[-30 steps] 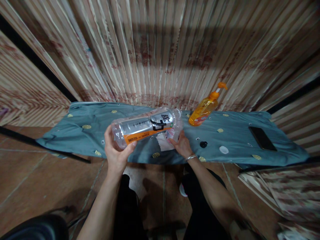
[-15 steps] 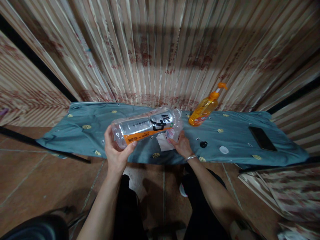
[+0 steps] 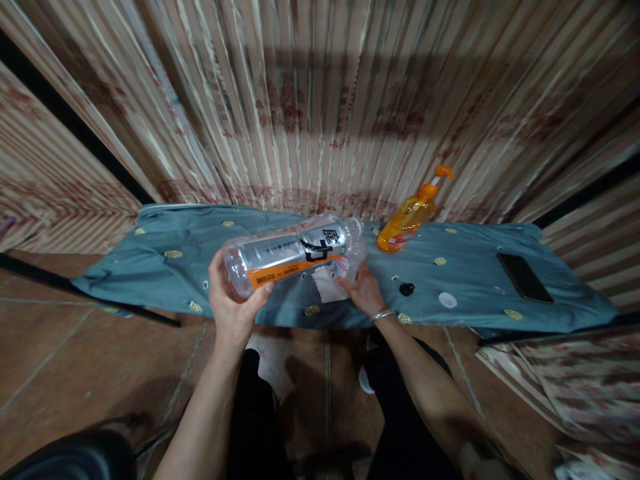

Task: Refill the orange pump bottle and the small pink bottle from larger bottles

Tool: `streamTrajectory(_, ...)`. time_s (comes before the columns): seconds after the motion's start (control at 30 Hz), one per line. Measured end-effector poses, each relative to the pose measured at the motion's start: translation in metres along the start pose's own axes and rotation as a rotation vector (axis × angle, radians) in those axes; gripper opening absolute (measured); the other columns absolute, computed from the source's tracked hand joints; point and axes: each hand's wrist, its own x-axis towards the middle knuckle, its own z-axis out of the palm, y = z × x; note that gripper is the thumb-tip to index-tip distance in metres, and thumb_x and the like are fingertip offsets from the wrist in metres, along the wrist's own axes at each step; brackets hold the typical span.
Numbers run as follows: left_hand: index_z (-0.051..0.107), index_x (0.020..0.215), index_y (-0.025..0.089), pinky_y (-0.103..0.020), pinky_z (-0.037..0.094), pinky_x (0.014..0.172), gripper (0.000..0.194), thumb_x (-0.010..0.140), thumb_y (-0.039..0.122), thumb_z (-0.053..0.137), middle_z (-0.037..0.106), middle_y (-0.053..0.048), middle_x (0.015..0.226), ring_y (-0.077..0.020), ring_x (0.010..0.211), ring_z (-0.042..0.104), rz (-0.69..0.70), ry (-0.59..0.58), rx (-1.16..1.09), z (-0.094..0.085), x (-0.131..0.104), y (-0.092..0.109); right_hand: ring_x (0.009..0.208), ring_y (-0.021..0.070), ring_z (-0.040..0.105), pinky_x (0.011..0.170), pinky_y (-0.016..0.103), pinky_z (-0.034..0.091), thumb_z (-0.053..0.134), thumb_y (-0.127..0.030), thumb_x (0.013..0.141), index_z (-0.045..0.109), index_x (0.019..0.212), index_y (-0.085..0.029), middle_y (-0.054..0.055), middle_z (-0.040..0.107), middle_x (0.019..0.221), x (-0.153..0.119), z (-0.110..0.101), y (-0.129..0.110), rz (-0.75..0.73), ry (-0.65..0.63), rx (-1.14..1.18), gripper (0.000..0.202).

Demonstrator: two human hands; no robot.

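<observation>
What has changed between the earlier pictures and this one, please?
Nothing visibly. The left hand still holds the large bottle, the right hand a clear container near its neck; pump bottle, phone and white disc stayed in place.

The left hand (image 3: 234, 303) holds a clear bottle (image 3: 287, 253) (tipped sideways) over the teal cloth (image 3: 477, 257).
</observation>
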Motion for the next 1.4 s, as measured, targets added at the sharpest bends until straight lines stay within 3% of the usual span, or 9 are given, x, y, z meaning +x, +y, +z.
streamTrajectory(0.2, 0.065, 0.15, 0.022, -0.047, 0.066, 0.113, 0.105, 0.069, 0.08, 0.1, 0.073, -0.015, 0.148, -0.0357, 0.134, 0.076, 0.002, -0.028, 0.012, -0.0005, 0.0003, 0.001, 0.106, 0.0422, 0.087, 0.091, 0.048, 0.069, 0.082, -0.035, 0.096, 0.059, 0.135, -0.018, 0.016, 0.085, 0.109, -0.0008, -0.0022, -0.0044, 0.021, -0.024, -0.024, 0.048)
streamTrajectory(0.37, 0.065, 0.15, 0.022, -0.046, 0.067, 0.111, 0.105, 0.068, 0.079, 0.1, 0.073, -0.015, 0.147, -0.0353, 0.133, 0.076, -0.002, -0.002, 0.005, 0.0002, -0.0005, 0.0001, 0.107, 0.0381, 0.087, 0.093, 0.044, 0.068, 0.082, -0.035, 0.097, 0.059, 0.139, -0.017, 0.017, 0.086, 0.113, -0.001, -0.0044, -0.0064, 0.035, -0.04, -0.036, 0.051)
streamTrajectory(1.07, 0.064, 0.15, 0.022, -0.046, 0.067, 0.111, 0.101, 0.073, 0.077, 0.098, 0.072, -0.016, 0.15, -0.0355, 0.136, 0.076, -0.001, -0.026, 0.029, -0.0022, -0.0006, -0.002, 0.097, 0.0385, 0.086, 0.087, 0.048, 0.07, 0.082, -0.037, 0.094, 0.059, 0.13, -0.023, 0.011, 0.083, 0.101, -0.0002, -0.0019, -0.0015, -0.013, -0.009, 0.001, 0.045)
streamTrajectory(1.4, 0.063, 0.151, 0.023, -0.047, 0.066, 0.113, 0.105, 0.067, 0.074, 0.103, 0.071, -0.015, 0.149, -0.0355, 0.136, 0.075, -0.009, -0.018, 0.044, -0.0019, -0.0012, -0.003, 0.102, 0.0392, 0.087, 0.09, 0.048, 0.07, 0.08, -0.04, 0.094, 0.059, 0.132, -0.022, 0.013, 0.085, 0.105, -0.0004, -0.0085, -0.0074, 0.014, -0.036, 0.0, 0.047)
